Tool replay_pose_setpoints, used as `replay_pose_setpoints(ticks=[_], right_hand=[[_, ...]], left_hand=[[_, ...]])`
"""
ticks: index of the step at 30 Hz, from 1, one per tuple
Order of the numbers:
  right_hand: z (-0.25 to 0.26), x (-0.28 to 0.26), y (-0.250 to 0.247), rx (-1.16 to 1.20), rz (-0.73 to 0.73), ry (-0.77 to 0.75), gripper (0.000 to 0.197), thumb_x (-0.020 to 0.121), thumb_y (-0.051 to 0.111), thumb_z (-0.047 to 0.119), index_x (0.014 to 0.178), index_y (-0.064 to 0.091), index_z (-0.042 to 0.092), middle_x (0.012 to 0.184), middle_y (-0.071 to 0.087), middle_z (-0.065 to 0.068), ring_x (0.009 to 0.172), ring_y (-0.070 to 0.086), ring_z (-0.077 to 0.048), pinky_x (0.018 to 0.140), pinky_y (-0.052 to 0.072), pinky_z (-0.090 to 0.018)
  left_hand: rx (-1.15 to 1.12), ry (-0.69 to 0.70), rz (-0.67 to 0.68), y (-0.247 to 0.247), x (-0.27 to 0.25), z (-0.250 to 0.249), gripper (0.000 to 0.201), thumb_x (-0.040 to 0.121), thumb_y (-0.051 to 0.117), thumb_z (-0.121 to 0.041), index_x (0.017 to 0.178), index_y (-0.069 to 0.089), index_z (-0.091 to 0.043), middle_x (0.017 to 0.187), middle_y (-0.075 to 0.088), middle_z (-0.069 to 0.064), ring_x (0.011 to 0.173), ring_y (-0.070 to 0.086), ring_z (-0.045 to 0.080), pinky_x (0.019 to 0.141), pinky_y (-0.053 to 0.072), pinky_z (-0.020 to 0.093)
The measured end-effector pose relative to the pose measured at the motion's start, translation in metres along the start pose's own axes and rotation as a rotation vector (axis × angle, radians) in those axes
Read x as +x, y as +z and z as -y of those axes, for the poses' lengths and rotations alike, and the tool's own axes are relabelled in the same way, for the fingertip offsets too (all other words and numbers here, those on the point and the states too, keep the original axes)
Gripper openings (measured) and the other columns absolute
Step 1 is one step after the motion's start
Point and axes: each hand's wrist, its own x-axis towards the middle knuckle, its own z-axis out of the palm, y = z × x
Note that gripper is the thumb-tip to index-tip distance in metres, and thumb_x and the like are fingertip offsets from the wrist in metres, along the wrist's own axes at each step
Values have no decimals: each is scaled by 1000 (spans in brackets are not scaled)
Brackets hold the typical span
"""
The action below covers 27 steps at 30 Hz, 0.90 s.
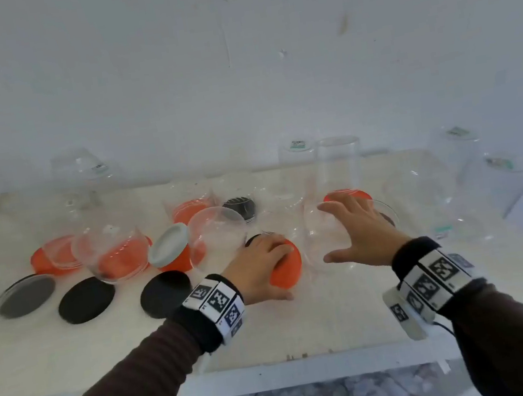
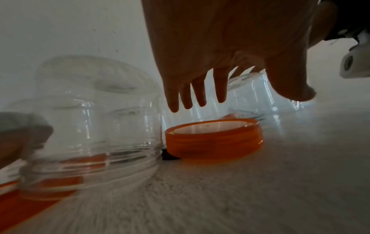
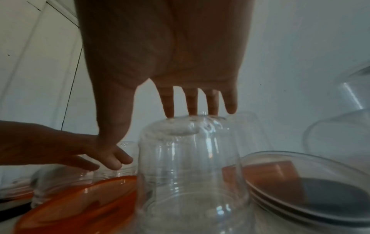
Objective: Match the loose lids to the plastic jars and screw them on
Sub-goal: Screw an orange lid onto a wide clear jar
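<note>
Head high; wrists low, sharing orange lid point(image 2: 214, 139).

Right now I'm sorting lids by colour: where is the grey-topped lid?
In the head view, the grey-topped lid sits tilted left of centre, between two clear jars, just behind a flat black lid.
</note>
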Motion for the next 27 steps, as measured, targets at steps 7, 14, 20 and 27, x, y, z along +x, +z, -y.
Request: replay_pose_setpoints(ticks=[7, 14, 20, 27], right_hand=[[-11, 22, 1, -24, 138, -30, 99, 74, 69, 51, 148, 7, 29, 157, 1, -1, 143, 5, -27, 112, 18, -50], [-21, 14, -8, -30, 154, -103, 104, 63, 77, 52, 144, 12, 40, 142, 21, -3, 131, 17, -27, 104, 30, -45], [-44, -8, -8, 93, 63, -160, 102, 54, 81, 53, 135, 18, 52, 133, 12, 4, 125, 11, -26, 105, 32, -50], [-64, -29, 3, 337, -113, -198, 92, 53, 85, 23, 120, 21, 28, 115, 11, 17, 118, 28, -21, 102, 39, -37]], left_hand=[[96, -115, 116, 2, 21, -2, 99, 67, 75, -51, 144, 22, -20, 153, 8, 5, 140, 9, 24, 115, 16, 38], [94, -188, 159, 6, 27, -2, 105, 63, 80, -46, 145, 20, -19, 152, 9, 4, 139, 14, 25, 115, 18, 38], [102, -242, 147, 7, 26, -9, 103, 64, 78, -46, 146, 20, -24, 151, 13, 0, 137, 15, 24, 113, 20, 41], [-105, -215, -36, 8, 10, -11, 97, 63, 79, -45, 143, 27, -29, 146, 21, -6, 131, 20, 17, 111, 19, 34]])
